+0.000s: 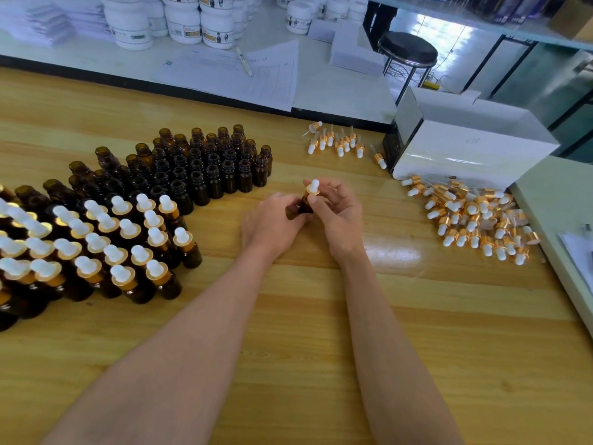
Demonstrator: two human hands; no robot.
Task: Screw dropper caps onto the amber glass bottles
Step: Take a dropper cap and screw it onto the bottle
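Note:
At the table's middle, my left hand [272, 223] grips an amber glass bottle [303, 207] by its body. My right hand [337, 210] pinches the gold collar of a dropper cap [313, 189] with a white bulb that sits on the bottle's neck. Several uncapped amber bottles [205, 165] stand in rows at the left. In front of them stand several capped bottles [106, 248]. A heap of loose dropper caps [475, 216] lies at the right, and a smaller group of caps [337, 142] lies farther back.
A white box [475, 149] lies on its side behind the cap heap. A pale raised surface [552, 220] borders the table on the right. Papers with a pen [244, 69], white tubs [192, 24] and a black stool [407, 49] lie beyond the far edge.

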